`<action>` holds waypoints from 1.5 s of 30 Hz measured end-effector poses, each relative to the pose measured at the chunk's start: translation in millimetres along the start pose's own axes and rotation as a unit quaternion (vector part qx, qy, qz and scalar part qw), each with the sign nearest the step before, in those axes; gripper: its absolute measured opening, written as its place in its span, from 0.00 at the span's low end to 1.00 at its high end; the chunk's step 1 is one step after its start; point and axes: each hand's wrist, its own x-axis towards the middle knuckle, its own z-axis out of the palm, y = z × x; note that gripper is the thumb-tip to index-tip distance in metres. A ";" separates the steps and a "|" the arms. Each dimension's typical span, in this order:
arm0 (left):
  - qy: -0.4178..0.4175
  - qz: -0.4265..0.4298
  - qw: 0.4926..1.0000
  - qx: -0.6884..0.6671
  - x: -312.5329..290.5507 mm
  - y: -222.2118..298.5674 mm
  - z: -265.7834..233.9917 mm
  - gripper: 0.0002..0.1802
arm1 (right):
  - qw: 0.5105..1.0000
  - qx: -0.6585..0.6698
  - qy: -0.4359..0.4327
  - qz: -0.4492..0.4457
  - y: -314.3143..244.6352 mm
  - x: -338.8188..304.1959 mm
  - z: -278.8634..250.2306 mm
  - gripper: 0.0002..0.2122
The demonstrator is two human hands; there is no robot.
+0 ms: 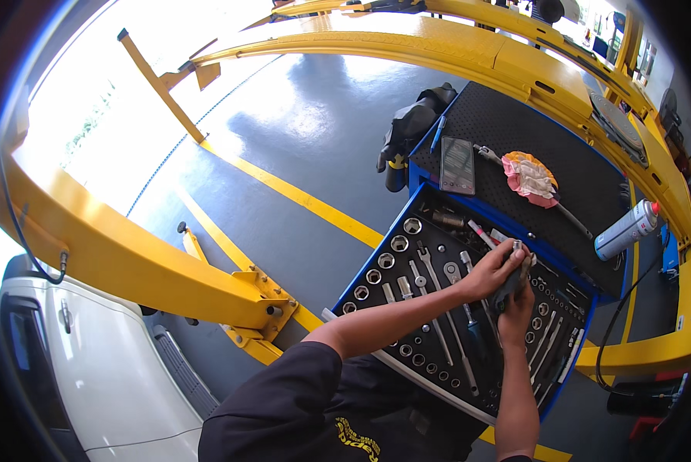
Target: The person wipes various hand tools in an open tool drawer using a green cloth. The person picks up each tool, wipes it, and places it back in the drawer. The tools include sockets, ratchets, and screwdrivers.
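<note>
Both hands meet above an open tool drawer (407,266). My left hand (490,271) is closed, its fingertips around a small shiny metal piece (518,246) that looks like a socket. Just beside it, my right hand (517,308) is closed on a dark cloth (506,294), which bunches between the two hands and touches the metal piece. The fingers hide much of both. In the drawer's black foam lie several sockets (399,243), a ratchet (452,271), and long-handled wrenches (430,269).
On the cabinet's black mat top (499,115) are a phone (458,165), a blue pen (438,135), a stained pink and orange rag (529,179) over a long metal tool, and a spray can (627,229). Yellow lift arms (145,269) surround the area; a white vehicle (99,369) stands left.
</note>
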 end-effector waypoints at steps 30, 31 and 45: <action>-0.086 -0.071 0.968 0.226 -10.2 18.4 5.7 0.24 | 0.994 0.061 0.087 -0.017 -27.7 -1.0 -16.5 0.33; -0.080 -0.073 0.966 0.236 -10.4 17.5 7.1 0.24 | 0.994 0.084 0.073 -0.020 -23.6 -1.5 -18.7 0.28; -0.197 -0.031 0.926 0.321 -25.5 -16.0 22.3 0.17 | 0.965 0.092 0.241 0.046 -31.8 14.5 -23.6 0.12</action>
